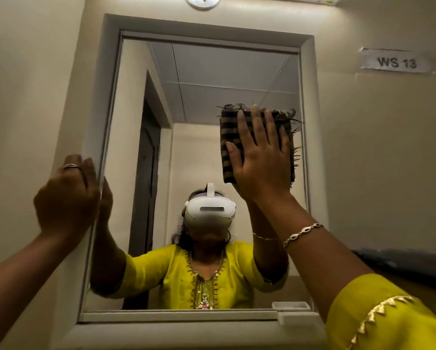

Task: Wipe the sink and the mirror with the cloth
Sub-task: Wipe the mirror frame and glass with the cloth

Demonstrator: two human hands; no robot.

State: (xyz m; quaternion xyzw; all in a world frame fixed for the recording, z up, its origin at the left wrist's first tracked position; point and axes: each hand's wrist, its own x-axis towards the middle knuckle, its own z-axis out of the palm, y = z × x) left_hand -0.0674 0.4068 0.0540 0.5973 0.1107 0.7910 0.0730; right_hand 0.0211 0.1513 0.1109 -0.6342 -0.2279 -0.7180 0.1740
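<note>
A wall mirror (161, 147) in a pale frame fills the middle of the view. My right hand (261, 157) presses a folded, dark striped cloth (230, 130) with frayed edges flat against the glass, near the mirror's upper right side; its fingers are straight and spread. My left hand (67, 195) rests on the mirror's left frame edge, fingers loosely curved against it, a ring on one finger. The sink is out of view below.
A narrow ledge (176, 315) runs along the mirror's bottom, with a small white block (291, 319) at its right end. A paper label reading WS 13 (396, 62) is stuck on the wall to the right. A round fixture (202, 1) sits above the frame.
</note>
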